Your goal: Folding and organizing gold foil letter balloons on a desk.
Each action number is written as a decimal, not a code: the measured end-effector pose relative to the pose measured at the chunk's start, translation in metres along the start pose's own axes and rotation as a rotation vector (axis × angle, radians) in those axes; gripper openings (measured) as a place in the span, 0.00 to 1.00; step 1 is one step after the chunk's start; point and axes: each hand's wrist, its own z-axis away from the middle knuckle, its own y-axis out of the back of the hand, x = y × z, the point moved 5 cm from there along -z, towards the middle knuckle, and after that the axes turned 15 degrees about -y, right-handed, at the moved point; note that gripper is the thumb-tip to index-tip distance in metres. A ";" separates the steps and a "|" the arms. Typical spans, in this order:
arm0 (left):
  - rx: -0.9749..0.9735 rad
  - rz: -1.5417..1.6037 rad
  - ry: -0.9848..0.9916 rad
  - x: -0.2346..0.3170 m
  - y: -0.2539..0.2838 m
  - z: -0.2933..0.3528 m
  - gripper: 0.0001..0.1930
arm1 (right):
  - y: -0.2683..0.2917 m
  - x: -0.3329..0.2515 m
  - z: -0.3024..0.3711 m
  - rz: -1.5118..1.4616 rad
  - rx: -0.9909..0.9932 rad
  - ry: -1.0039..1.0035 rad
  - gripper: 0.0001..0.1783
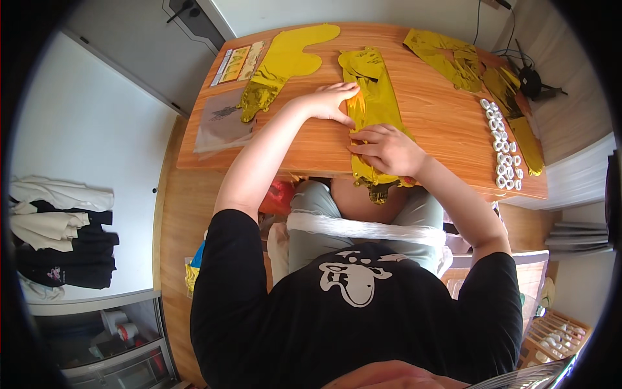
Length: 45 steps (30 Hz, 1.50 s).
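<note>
A flat gold foil balloon (382, 104) lies lengthwise on the wooden table (440, 136) in front of me, its near end hanging over the table edge above my lap. My left hand (330, 104) rests on its left edge, fingers stretched forward and thumb apart, holding nothing up. Closer to me, my right hand (389, 150) lies across the same balloon, its fingers extended left and pressed onto the foil. The foil is creased and folded over between and beyond the hands. Beneath the right palm the foil is hidden.
Another flat gold balloon (291, 55) lies at the far left, by a printed card packet (236, 63) and clear plastic bags (223, 123). More gold foil (447, 55) is at the far right. White ribbon rolls (499, 139) line the right side, near a black device with antennas (530, 83).
</note>
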 end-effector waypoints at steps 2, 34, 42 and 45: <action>0.081 -0.077 0.030 0.001 0.006 0.001 0.58 | 0.004 -0.002 0.000 0.012 0.013 0.010 0.18; 0.237 -0.256 0.164 -0.028 0.021 0.004 0.56 | 0.006 0.000 0.002 -0.055 0.007 0.002 0.17; 0.188 -0.354 0.176 -0.021 0.033 -0.004 0.63 | 0.005 0.004 0.005 -0.052 0.009 -0.002 0.17; 0.180 -0.352 0.190 -0.023 0.035 -0.003 0.66 | 0.005 0.001 0.003 -0.050 0.005 -0.001 0.17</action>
